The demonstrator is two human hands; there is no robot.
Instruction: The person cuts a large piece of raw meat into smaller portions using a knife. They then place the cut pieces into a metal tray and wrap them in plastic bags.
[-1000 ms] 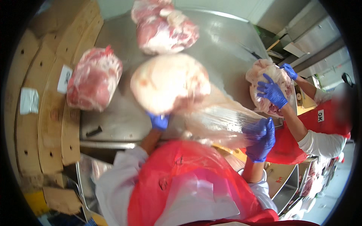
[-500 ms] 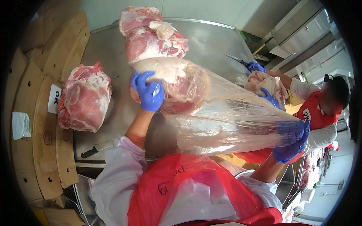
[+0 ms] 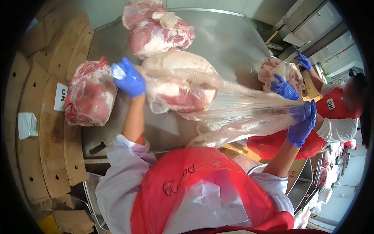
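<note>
A large cut of raw meat [image 3: 177, 60], with pale fat on top, lies on the steel table in front of me. Clear plastic film [image 3: 249, 97] covers its near side and stretches off to the right. There my right hand [image 3: 302, 124], in a blue glove, is closed round the gathered end of the film. My left hand [image 3: 130, 80], also blue-gloved, is just left of the meat, at the film's left edge, which its curled fingers seem to grip. A white patch shows on that hand; I cannot make out what it is.
Another cut of meat [image 3: 91, 93] lies at left, beside cardboard boxes [image 3: 54, 144]; more meat [image 3: 159, 37] lies at the back. A knife [image 3: 98, 148] rests near the table's front edge. At right, a co-worker's gloved hand [image 3: 284, 87] touches a wrapped piece [image 3: 274, 68].
My left hand has come off the top of the meat and moved left and up, and more fat is uncovered. My right hand has shifted slightly up. The co-worker's knife is out of sight.
</note>
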